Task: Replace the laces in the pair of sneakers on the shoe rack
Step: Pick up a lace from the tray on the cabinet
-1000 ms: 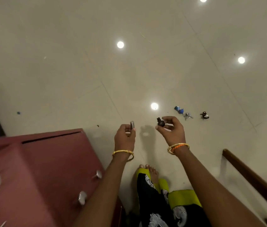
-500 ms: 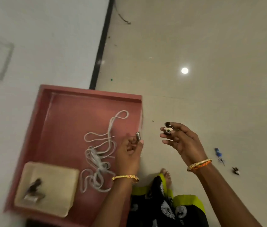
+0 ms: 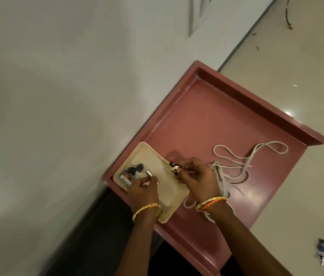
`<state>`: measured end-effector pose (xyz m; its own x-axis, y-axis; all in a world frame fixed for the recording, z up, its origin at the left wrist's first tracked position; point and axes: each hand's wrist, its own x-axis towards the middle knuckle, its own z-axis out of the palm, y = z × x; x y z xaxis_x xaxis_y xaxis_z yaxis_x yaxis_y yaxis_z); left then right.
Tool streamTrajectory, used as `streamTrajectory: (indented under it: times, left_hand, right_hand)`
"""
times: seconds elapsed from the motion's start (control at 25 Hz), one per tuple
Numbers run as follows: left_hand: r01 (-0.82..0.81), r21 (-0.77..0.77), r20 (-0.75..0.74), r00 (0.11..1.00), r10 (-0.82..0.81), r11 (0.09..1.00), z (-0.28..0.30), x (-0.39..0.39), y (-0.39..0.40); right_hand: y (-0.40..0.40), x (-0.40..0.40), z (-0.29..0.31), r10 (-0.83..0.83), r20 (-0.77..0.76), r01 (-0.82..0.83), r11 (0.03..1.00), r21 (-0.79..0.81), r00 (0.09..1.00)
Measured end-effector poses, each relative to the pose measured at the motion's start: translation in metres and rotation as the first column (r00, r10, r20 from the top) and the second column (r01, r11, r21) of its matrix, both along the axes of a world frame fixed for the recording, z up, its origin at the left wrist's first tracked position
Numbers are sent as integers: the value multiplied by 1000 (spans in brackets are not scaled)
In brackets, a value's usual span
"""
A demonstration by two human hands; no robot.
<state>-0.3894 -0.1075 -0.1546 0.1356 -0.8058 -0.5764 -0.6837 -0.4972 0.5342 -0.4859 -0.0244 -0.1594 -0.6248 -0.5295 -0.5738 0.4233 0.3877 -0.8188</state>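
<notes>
Since half a second ago both hands have come over the cream tray (image 3: 174, 202) on the pink rack top (image 3: 236, 120). Left hand (image 3: 143, 189) pinches a small metal cylinder (image 3: 149, 173); right hand (image 3: 196, 177) pinches a black-and-white trinket (image 3: 174, 167). White laces (image 3: 236, 168) lie loose just right of the tray. Sneakers not in view. Likely stowing oddments; lacing not yet begun.

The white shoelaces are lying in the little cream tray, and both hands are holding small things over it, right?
Not quite. In the head view the white shoelaces lie loose on the pink rack top, beside the cream tray, not in it. The rest holds: the left hand and right hand each hold something small over the tray.
</notes>
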Motion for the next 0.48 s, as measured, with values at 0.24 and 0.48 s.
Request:
streamTrajectory:
  times: [0.24, 0.48]
  left_hand:
    - [-21, 29, -8, 1000, 21, 999, -22, -8, -47]
    - [20, -34, 101, 995, -17, 999, -33, -10, -63]
  right_hand:
    - [-63, 35, -25, 277, -452, -200, 957, 211, 848]
    - [-82, 56, -50, 395, -581, -220, 911, 350, 711]
